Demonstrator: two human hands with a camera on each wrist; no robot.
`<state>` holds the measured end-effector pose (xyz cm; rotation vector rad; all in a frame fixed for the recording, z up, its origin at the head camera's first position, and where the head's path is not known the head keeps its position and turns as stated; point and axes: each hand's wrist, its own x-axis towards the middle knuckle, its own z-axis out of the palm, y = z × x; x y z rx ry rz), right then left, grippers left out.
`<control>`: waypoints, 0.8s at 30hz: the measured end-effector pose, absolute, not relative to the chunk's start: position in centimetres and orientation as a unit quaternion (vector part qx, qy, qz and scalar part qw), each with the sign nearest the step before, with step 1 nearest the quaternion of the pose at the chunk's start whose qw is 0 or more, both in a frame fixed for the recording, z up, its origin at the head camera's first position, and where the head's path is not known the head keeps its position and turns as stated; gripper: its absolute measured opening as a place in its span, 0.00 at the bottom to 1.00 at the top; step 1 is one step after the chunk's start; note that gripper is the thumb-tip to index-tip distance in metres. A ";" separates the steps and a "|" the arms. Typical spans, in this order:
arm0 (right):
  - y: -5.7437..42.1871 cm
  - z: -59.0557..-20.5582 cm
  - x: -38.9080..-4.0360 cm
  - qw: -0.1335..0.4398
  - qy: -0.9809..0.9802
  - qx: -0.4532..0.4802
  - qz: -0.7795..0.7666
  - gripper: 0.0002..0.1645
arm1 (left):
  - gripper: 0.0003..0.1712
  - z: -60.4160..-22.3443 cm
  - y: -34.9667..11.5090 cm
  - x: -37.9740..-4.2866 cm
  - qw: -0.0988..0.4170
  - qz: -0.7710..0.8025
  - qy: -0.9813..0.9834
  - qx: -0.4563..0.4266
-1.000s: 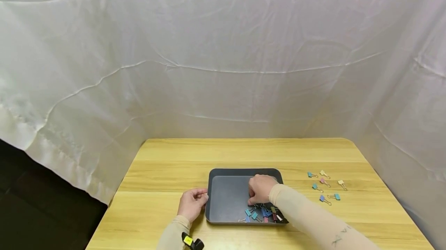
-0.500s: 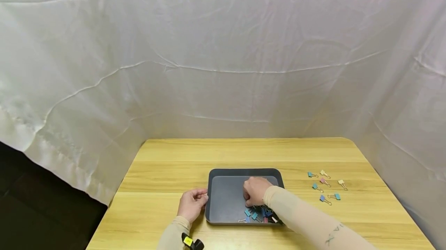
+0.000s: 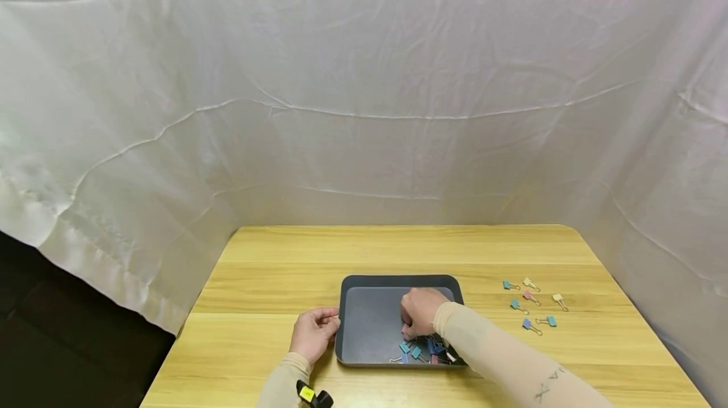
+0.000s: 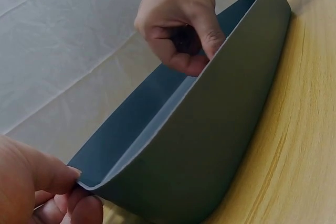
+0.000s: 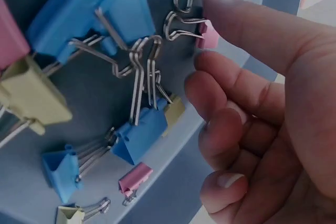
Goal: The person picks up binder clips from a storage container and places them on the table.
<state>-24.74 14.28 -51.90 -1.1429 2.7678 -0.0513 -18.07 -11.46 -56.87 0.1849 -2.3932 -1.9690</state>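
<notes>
In the head view my left hand (image 3: 311, 336) is at the left side of a dark grey tray (image 3: 372, 319). The left wrist view shows its thumb and fingers pinching the tray's rim (image 4: 90, 186). My right hand (image 3: 419, 311) reaches down inside the tray, over a pile of binder clips. In the right wrist view its thumb and forefinger pinch a small pink binder clip (image 5: 209, 36), wire handles pointing away from the hand; the other fingers are curled. Around it lie a large blue binder clip (image 5: 94, 19), a yellow binder clip (image 5: 39, 93) and smaller ones.
On the wooden table (image 3: 273, 282), right of the tray, lie several loose binder clips, among them a pink one (image 3: 529, 296), a blue one (image 3: 527, 324) and a yellow one (image 3: 557, 298). A pale curtain (image 3: 364, 143) hangs behind and on both sides.
Over the pile, my right hand first shifted a little left, then slightly back right. My left hand has stayed at the tray's rim, and the clips on the table have not moved.
</notes>
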 end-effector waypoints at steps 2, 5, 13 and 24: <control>14.2 -51.9 -24.6 0.068 0.920 -0.386 -0.010 0.20 | 0.13 -56.9 -11.5 -18.1 0.018 -0.635 -0.770 0.060; 14.0 -51.8 -24.4 0.062 0.918 -0.392 -0.008 0.21 | 0.14 -56.8 -11.5 -18.0 0.016 -0.636 -0.769 0.060; 13.6 -51.4 -24.6 0.073 0.910 -0.406 -0.042 0.17 | 0.14 -56.7 -11.5 -17.8 0.016 -0.639 -0.767 0.060; 17.4 -49.4 -25.4 0.044 0.916 -0.372 -0.147 0.09 | 0.14 -56.8 -11.2 -17.9 0.018 -0.634 -0.770 0.069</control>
